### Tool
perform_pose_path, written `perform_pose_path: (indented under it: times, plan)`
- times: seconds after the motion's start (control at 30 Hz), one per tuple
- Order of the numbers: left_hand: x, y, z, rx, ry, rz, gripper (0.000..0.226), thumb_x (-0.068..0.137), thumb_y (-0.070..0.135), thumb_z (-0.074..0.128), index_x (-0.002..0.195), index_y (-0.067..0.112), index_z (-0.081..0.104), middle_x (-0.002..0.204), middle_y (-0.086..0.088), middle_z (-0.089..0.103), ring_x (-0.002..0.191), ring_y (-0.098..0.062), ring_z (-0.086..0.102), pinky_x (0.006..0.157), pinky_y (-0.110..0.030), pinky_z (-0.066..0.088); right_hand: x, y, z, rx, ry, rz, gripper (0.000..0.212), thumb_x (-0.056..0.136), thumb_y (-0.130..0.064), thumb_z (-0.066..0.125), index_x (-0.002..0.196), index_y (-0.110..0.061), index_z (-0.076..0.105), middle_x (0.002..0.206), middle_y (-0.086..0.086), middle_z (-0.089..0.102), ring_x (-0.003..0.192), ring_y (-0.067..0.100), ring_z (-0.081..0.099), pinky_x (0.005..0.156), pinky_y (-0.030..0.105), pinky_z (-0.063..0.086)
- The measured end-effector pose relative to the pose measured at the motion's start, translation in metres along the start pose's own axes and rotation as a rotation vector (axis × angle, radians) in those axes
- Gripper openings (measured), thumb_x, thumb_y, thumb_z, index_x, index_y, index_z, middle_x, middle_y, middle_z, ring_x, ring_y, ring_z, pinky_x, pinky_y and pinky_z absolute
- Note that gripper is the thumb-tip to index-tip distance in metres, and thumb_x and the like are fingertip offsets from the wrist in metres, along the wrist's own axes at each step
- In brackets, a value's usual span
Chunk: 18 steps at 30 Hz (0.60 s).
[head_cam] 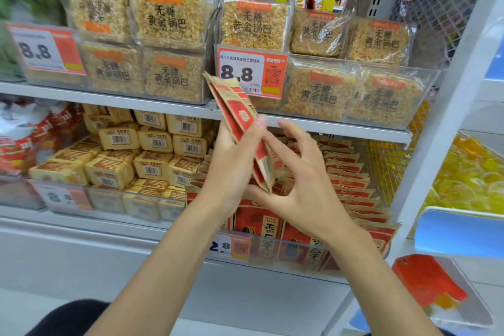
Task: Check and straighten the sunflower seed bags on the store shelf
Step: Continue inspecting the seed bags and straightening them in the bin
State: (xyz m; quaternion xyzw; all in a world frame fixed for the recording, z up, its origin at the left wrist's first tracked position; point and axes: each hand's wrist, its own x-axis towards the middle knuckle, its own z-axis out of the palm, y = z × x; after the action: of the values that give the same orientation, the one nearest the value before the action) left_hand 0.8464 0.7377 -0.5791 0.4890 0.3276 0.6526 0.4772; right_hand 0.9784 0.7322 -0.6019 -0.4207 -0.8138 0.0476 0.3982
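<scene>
Left hand grips lifted seed bags — right hand spread wide — over the clear bin packed with more

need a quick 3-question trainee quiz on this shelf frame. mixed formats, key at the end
1. True or false: the lifted seed bags lie flat in the clear bin.
2. The price tag behind the top corner of the lifted seed bags reads: A 2.8, B 8.8, C 6.8.
3. Fill in: the ___ hand grips the lifted seed bags, thumb across their face.

Key:
1. False. They are held up, tilted, above the bin.
2. B.
3. Left hand. The right hand touches near their lower end with spread fingers.
</scene>
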Motion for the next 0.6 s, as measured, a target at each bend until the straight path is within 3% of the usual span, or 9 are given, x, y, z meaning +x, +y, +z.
perform_pose_path:
  times: [0.03,0.1,0.27,0.4,0.5,0.6]
  plan:
    - [0.0,-0.001,-0.001,-0.042,0.04,-0.027,0.039,0.1,0.033,0.053,0.137,0.022,0.047,0.119,0.0,0.068,0.108,-0.016,0.068,0.091,-0.037,0.056,0.0,-0.002,-0.002,0.123,-0.075,0.058,0.084,0.075,-0.061,0.066,0.148,-0.05,0.027,0.156,-0.013,0.021,0.142,0.003,0.025,0.112,0.029,0.03]
    - [0.001,-0.001,-0.004,-0.09,0.088,-0.058,0.036,0.102,0.028,0.049,0.137,0.02,0.046,0.121,-0.003,0.069,0.108,-0.017,0.069,0.098,-0.045,0.053,0.0,-0.003,-0.003,0.318,-0.14,0.128,0.093,0.07,-0.068,0.064,0.149,-0.053,0.017,0.158,-0.024,0.011,0.143,-0.009,0.015,0.11,0.019,0.024]
    - [-0.001,0.0,-0.008,-0.152,0.091,-0.079,0.029,0.102,0.025,0.048,0.131,0.023,0.049,0.118,-0.004,0.071,0.105,-0.017,0.07,0.095,-0.048,0.054,-0.001,-0.007,-0.004,0.22,-0.157,0.085,0.105,0.071,-0.056,0.077,0.153,-0.045,0.013,0.157,-0.032,0.012,0.138,-0.021,0.012,0.107,0.003,0.016]
    - [-0.001,0.004,-0.013,-0.22,0.018,-0.101,0.021,0.101,0.02,0.048,0.118,0.018,0.06,0.1,-0.004,0.076,0.088,-0.018,0.074,0.073,-0.036,0.061,0.0,-0.005,-0.013,0.52,-0.113,0.159,0.087,0.08,-0.045,0.075,0.15,-0.045,0.024,0.139,-0.037,0.043,0.13,-0.015,0.039,0.103,0.013,0.036]
    - [-0.003,0.001,-0.013,-0.236,-0.043,-0.163,0.025,0.102,0.02,0.046,0.121,0.013,0.061,0.1,-0.008,0.076,0.086,-0.021,0.074,0.07,-0.036,0.062,0.003,0.0,-0.013,0.589,0.024,0.213,0.062,0.09,-0.026,0.068,0.146,-0.034,0.042,0.119,-0.021,0.067,0.106,0.001,0.064,0.089,0.026,0.054]
    - [-0.003,-0.002,-0.013,-0.213,-0.06,-0.199,0.027,0.102,0.021,0.047,0.125,0.013,0.06,0.104,-0.009,0.075,0.09,-0.022,0.074,0.073,-0.039,0.062,0.004,0.006,-0.012,0.579,0.076,0.24,0.054,0.087,-0.014,0.071,0.138,-0.026,0.053,0.106,-0.008,0.073,0.089,0.009,0.068,0.078,0.026,0.057]
